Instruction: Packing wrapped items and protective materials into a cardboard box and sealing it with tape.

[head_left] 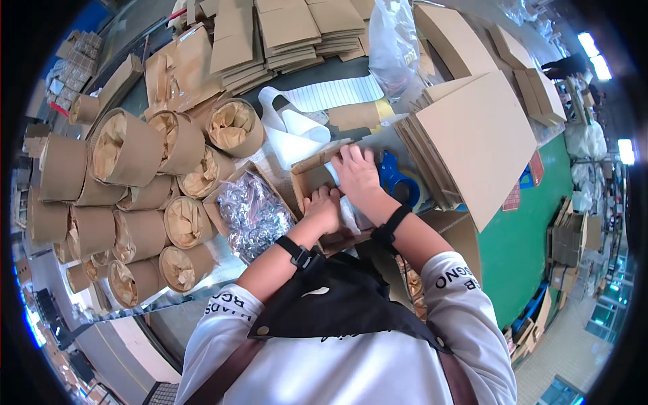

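Right in front of me is a small open cardboard box (307, 177), and both my hands reach into it. My left hand (322, 209) is inside the near part, its fingers bent downward and slightly apart. Farther in, by the far right side, my right hand (358, 174) is open with its fingers spread and pressing down. Pale white wrapping (349, 214) shows between and beneath the hands; what lies under it is hidden. A blue tape dispenser (398, 181) is just right of my right hand.
To the left of the box is a carton of shiny clear plastic packets (251, 210). Beyond it are stacked cardboard tubs (128, 145) stuffed with brown paper. A white label strip (337, 94) curls across the table's back, near flat cartons (287, 27). Large cardboard sheets (476, 138) lean at right.
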`<state>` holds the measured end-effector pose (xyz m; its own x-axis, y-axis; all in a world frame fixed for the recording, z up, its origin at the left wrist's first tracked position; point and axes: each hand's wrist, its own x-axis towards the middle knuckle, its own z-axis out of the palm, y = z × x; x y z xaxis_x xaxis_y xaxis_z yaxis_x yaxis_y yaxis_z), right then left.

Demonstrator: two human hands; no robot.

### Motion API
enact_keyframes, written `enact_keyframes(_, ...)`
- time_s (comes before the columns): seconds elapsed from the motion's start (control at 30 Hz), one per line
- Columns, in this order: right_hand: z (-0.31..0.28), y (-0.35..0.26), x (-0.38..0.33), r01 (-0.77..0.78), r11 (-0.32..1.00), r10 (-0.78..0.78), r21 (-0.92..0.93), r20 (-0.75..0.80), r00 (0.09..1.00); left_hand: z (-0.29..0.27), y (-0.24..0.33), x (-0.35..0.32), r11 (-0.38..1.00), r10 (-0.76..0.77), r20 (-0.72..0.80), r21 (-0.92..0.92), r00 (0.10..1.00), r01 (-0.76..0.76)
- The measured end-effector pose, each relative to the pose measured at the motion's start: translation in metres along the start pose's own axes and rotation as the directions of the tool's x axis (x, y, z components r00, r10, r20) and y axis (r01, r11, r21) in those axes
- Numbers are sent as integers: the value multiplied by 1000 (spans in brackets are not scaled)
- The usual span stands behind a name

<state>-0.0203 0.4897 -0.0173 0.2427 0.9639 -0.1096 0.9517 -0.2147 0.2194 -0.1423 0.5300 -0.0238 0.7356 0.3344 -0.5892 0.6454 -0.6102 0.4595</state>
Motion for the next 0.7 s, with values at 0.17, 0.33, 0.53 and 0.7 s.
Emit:
enact_keyframes(0.17,-16,3,-28,218,968,-173,128,-292,941,-13,13,11,988,-104,161,131,982,83)
enact_keyframes(0.33,-19,21,-16,210,905,-51,369,-396,917,-10,9,10,990,54,61,130,997,-62)
enact_keyframes(0.53,-19,17,-8,-1,995,8,98,-76,997,-7,11,14,968,249,-20,30,968,-249)
enact_keyframes(0.7,-28,24,-33,198,978,-184,63,-174,967,-2,13,-19,926,369,-142,135,918,-352)
